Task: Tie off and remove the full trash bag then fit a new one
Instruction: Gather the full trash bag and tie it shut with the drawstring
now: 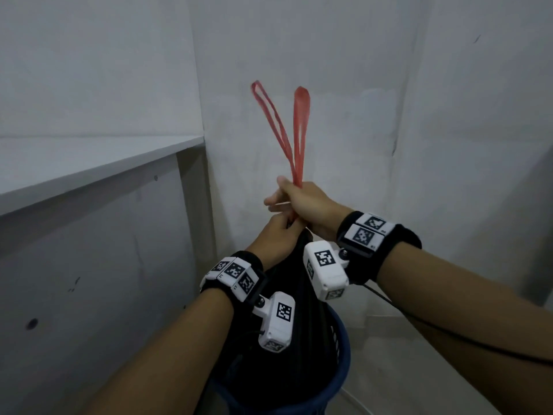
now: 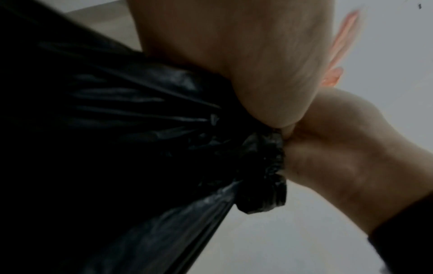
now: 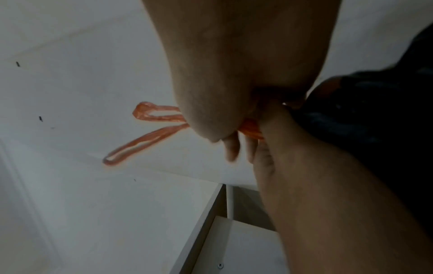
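A full black trash bag (image 1: pixel 287 333) stands in a dark blue bin (image 1: pixel 341 357), its top gathered to a bunched neck (image 2: pixel 262 166). Two red drawstring loops (image 1: pixel 294 130) stick up from the neck towards the wall. My right hand (image 1: pixel 299 202) grips the drawstrings just above the neck, and the loops (image 3: pixel 150 129) stream out past it in the right wrist view. My left hand (image 1: pixel 278 235) sits right below it and grips the bag's neck. In the left wrist view the left hand (image 2: pixel 246 74) clamps the black plastic beside the right hand (image 2: pixel 339 148).
A pale shelf (image 1: pixel 89 166) juts out at the left at about hand height. White walls (image 1: pixel 389 100) meet in a corner close behind the bin. A black cable (image 1: pixel 449 333) trails from the right wristband.
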